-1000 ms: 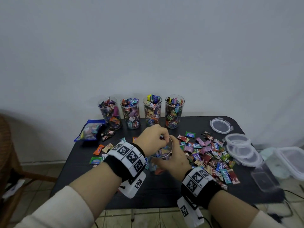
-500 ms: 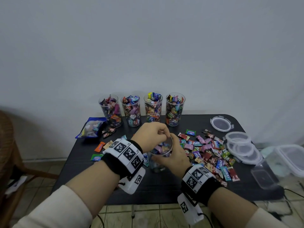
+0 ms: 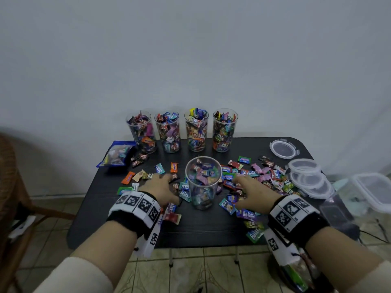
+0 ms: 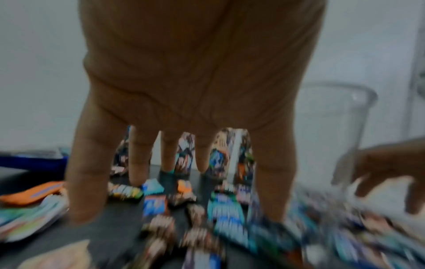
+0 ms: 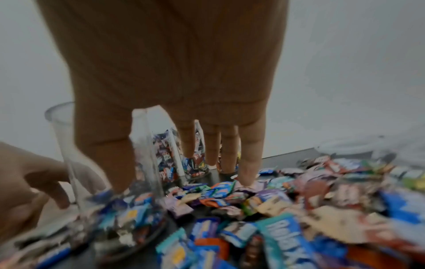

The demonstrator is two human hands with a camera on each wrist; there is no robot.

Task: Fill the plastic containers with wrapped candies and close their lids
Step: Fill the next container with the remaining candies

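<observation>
A clear plastic cup (image 3: 203,182) is standing upright near the middle of the black surface (image 3: 203,227), partly filled with wrapped candies and with no lid on it. The left hand (image 3: 161,190) is lying just left of this cup, fingers (image 4: 87,182) spread and straight, tips reaching down onto the loose wrapped candies (image 4: 207,223) there; its grip is wide open and closing on nothing. The right hand (image 3: 252,192) is lying just right of the cup, also with fingers (image 5: 249,163) straight and apart over the bigger candy pile (image 3: 262,178), its grip open and holding nothing. Neither hand is touching the cup as far as the head view shows. Behind the cup, at the far edge of the surface, four filled cups (image 3: 182,132) are standing in a row, heaped with candies and uncovered. Far right of the cup, round clear lids (image 3: 304,172) are lying stacked, with one more lid (image 3: 283,148) behind them. Far left of the cup, a blue candy bag (image 3: 118,154) is lying flat.
</observation>
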